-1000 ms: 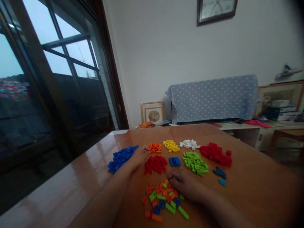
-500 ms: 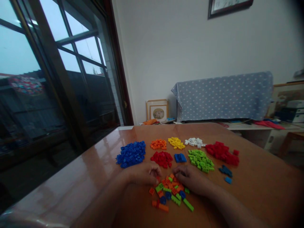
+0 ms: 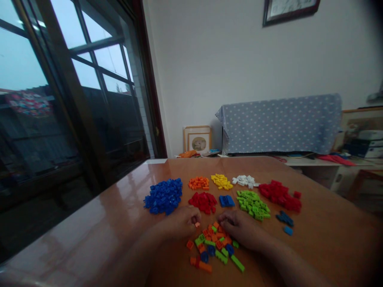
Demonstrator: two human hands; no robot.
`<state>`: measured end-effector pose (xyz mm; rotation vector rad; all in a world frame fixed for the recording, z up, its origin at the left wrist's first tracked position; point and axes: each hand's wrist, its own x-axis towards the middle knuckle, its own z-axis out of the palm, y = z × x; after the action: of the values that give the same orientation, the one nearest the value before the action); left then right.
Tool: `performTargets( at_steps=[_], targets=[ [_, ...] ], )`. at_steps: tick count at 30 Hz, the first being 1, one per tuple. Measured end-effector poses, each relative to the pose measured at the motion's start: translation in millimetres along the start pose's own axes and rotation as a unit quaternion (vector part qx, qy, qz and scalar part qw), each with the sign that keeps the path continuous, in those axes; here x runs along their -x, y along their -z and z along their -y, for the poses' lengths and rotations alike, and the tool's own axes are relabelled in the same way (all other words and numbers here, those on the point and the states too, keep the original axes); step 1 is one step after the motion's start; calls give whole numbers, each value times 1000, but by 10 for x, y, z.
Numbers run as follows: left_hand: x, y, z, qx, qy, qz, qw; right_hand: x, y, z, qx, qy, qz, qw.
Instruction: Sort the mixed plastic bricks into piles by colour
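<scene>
Orange-green-blue blocky bricks (image 3: 220, 244) well inside far edge of glossy table (image 3: 125, 215); left hand (image 3: 186, 219) pinches small orange piece (image 3: 197, 225); right hand (image 3: 237, 226) curled, grip I can't tell.

Two hands (image 3: 185, 218) (image 3: 239, 228), one mixed brick pile (image 3: 220, 243), two red piles (image 3: 204, 202) (image 3: 279, 195), one yellow pile (image 3: 222, 181), one green pile (image 3: 253, 204)

the left grip (image 3: 186, 219) partly hides an orange piece (image 3: 197, 225).

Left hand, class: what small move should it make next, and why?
Probably carry what looks like an orange brick to the orange pile: the left hand seems to pinch it beside the mixed pile, while the orange pile shows one colour.
</scene>
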<state>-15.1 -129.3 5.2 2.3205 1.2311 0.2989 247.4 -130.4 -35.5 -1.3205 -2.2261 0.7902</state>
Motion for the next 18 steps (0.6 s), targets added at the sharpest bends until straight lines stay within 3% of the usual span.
performTargets(
  at_steps=[5, 10, 14, 18],
  targets=[
    [71, 7, -113, -75, -18, -28, 997, 4, 16, 39, -10, -21, 5, 1000],
    [68, 53, -79, -49, 19, -13, 999, 7, 14, 65, -9, -28, 2, 1000],
    [-38, 274, -40, -32, 22, -53, 998, 5, 17, 75, -1, -21, -5, 1000],
    [-327, 541, 79, -52, 24, -87, 995, -6, 23, 79, 4, -9, -10, 1000]
  ],
)
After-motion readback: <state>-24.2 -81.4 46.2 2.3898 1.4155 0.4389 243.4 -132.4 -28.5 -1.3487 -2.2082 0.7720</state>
